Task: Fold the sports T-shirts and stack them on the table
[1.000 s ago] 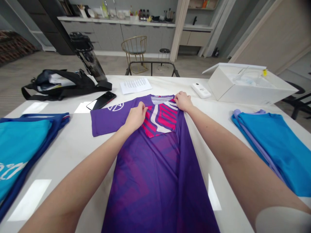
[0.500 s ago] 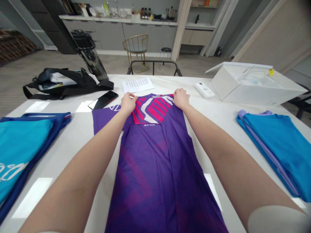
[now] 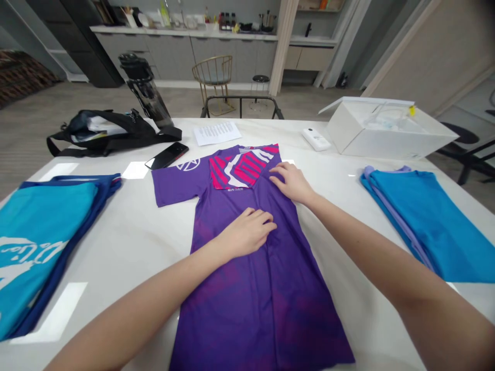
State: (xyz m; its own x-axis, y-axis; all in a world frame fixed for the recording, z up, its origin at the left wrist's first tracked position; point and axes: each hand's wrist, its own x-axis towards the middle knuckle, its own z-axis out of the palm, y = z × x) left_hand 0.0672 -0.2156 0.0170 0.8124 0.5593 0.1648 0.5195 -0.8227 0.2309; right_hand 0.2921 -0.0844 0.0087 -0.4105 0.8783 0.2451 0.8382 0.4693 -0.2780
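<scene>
Purple shirt (image 3: pixel 247 288), partly cut off below, left hand (image 3: pixel 248 232) bent, grip unclear, right hand's (image 3: pixel 292 183) fingers apart

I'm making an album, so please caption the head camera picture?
A left hand and a right hand over a purple shirt on a white table, blue clothes on either side.

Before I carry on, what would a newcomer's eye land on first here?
Probably the purple shirt, spread down the middle of the white table, its pink-and-white chest panel near the far edge. Next, the bright blue folded clothes at the left and right sides.
</scene>
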